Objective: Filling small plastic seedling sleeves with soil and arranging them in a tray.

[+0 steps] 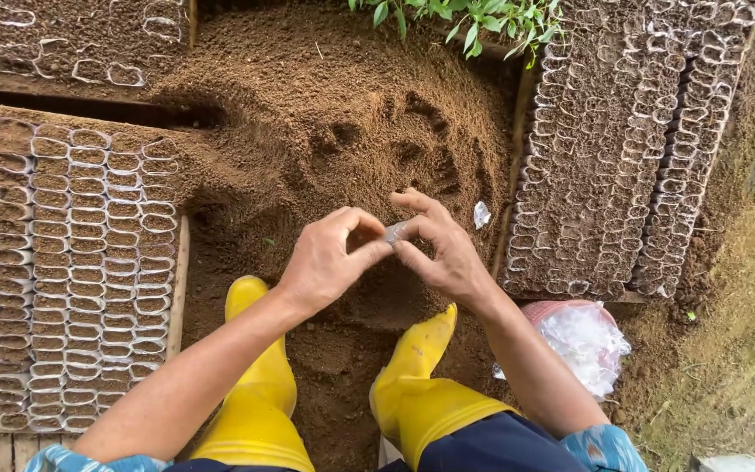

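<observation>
- Both hands are meeting in the middle of the frame: the left hand [329, 262] and the right hand [443, 249] are pinching one small clear bag [398, 231] between their fingertips, over the soil pile [334, 114].
- The bag is looking empty; filling is not yet starting, I think.
- Many filled bags [72, 262] are standing in rows at the left, and more [609, 149] at the right.
- A bundle of spare bags [583, 341] is waiting at the lower right, so more work is likely remaining.

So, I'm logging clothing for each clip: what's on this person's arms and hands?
Both hands, left and right, are bare: no gloves, rings or watch visible. Forearms are bare; short sleeves with a blue and white pattern show at the bottom edge.
</observation>
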